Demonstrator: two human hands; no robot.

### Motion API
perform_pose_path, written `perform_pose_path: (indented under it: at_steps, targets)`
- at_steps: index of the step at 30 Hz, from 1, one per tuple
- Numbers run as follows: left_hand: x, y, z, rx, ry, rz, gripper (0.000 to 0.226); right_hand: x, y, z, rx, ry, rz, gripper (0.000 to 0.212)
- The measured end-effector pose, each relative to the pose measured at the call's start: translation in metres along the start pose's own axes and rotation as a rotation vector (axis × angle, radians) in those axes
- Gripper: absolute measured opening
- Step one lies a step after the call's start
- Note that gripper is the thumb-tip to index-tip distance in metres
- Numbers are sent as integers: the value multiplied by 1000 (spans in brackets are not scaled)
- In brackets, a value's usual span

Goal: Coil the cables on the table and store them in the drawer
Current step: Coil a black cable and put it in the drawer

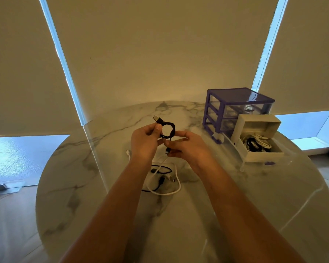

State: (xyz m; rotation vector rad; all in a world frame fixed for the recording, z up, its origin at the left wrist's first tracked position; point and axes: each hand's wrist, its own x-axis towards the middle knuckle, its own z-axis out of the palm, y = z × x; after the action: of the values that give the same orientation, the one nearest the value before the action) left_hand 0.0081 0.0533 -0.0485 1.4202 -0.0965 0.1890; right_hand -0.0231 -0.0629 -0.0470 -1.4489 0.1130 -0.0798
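Above the round marble table, both my hands hold a short black cable wound into a small loop. My left hand pinches the loop near its USB plug, which sticks up to the left. My right hand grips the cable's loose tail and its other plug. Below my hands a white cable and another black cable lie loose and tangled on the table. A clear drawer is pulled out of the purple drawer unit; in it stands a white box with coiled cables.
The drawer unit stands at the table's far right, near the edge. Beige roller blinds hang behind the table with bright window strips between them. Wooden floor shows to the left and right of the table.
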Motion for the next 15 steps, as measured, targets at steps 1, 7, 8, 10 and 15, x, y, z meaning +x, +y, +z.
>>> perform_pose_path:
  at_steps: [1,7,8,10,15]
  targets:
    - [1,0,-1,-14,14,-2,20,-1,-1,0,-23,-11,-1,43]
    - [3,7,-8,-136,-127,-133,23,0,-7,-9,-111,71,-62,28]
    - [3,9,-9,-168,-186,-180,24,0,-7,-11,-81,106,-78,27]
    - [1,12,-11,-221,-265,-250,23,0,-9,-15,-35,166,-105,24]
    - [-2,15,-11,-174,-326,-226,22,0,-12,-18,-173,231,-169,21]
